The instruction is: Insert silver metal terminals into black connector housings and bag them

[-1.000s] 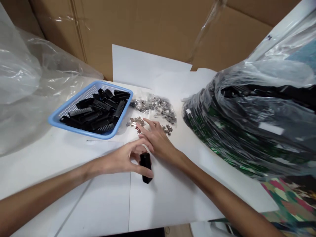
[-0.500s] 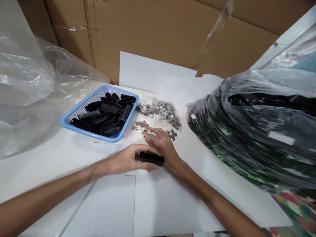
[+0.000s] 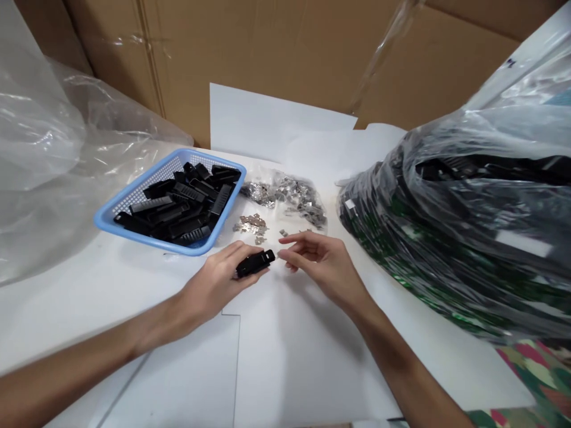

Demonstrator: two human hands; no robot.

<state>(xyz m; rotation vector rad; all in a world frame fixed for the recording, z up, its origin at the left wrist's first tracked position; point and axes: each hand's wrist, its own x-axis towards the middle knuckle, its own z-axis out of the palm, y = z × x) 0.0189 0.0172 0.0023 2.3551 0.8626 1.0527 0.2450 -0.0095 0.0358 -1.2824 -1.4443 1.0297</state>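
Observation:
My left hand [image 3: 214, 284] grips a small black plastic housing [image 3: 254, 263] and holds it level just above the white table [image 3: 285, 356]. My right hand [image 3: 319, 264] hovers right of it, thumb and forefinger pinched together next to the housing's end; what they pinch is too small to make out. Just beyond both hands lie loose small metal clips [image 3: 252, 224] and a clear bag of more clips [image 3: 289, 195]. A blue basket [image 3: 111, 215] with several black housings stands to the left of the clips.
A big clear bag of dark parts [image 3: 455, 226] fills the right side. Crumpled clear plastic [image 3: 49, 160] lies at the left. Cardboard boxes [image 3: 267, 53] wall off the back, with a white sheet [image 3: 267, 122] leaning against them.
My right hand has lifted off the loose clips and drawn back with its fingers pinched. My left hand has raised the black housing and turned it end-on toward the right hand.

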